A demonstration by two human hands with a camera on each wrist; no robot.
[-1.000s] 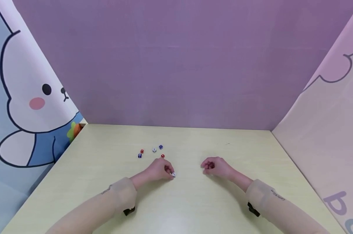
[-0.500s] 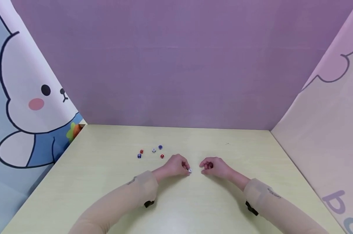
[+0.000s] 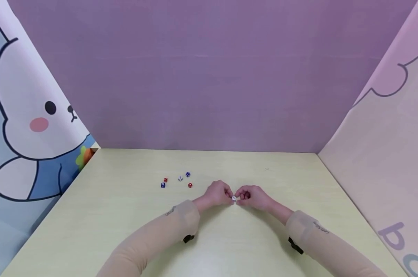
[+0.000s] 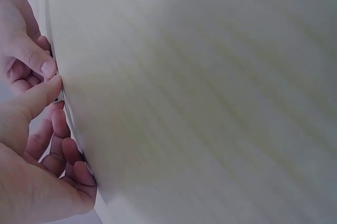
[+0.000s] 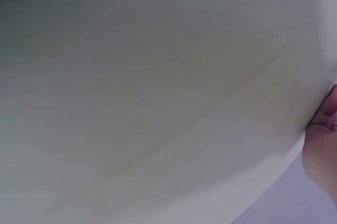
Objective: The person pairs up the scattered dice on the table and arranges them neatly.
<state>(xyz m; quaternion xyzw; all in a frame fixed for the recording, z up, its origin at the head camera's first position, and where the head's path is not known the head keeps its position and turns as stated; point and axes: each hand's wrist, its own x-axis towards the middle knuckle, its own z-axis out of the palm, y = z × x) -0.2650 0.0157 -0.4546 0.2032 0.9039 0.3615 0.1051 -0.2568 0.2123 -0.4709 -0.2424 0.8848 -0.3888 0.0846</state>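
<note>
Between the thumb and forefinger of my left hand (image 3: pixel 220 193) I pinch a small white die (image 3: pixel 234 198) with dark pips, close over the table. My right hand (image 3: pixel 254 197) faces it from the other side, fingers loosely curled, its thumb and forefinger tips right at the die with a gap between them. In the left wrist view, only a sliver of the die (image 4: pixel 58 99) shows by the left fingertips, and the right thumb lies just beyond them. At the edge of the right wrist view, part of the right hand (image 5: pixel 322 150) is visible.
Left of the hands, on the pale wooden table (image 3: pixel 209 246), lie a red die (image 3: pixel 190 185), a white die (image 3: pixel 180 178), a blue die (image 3: pixel 187 174), and a red die (image 3: pixel 165 179) beside another blue die (image 3: pixel 163 185). A purple panel (image 3: pixel 209 77) stands behind the table.
My left hand has moved right, carrying the white die from left of centre to the right hand's fingertips. The right hand has stayed almost in place.
</note>
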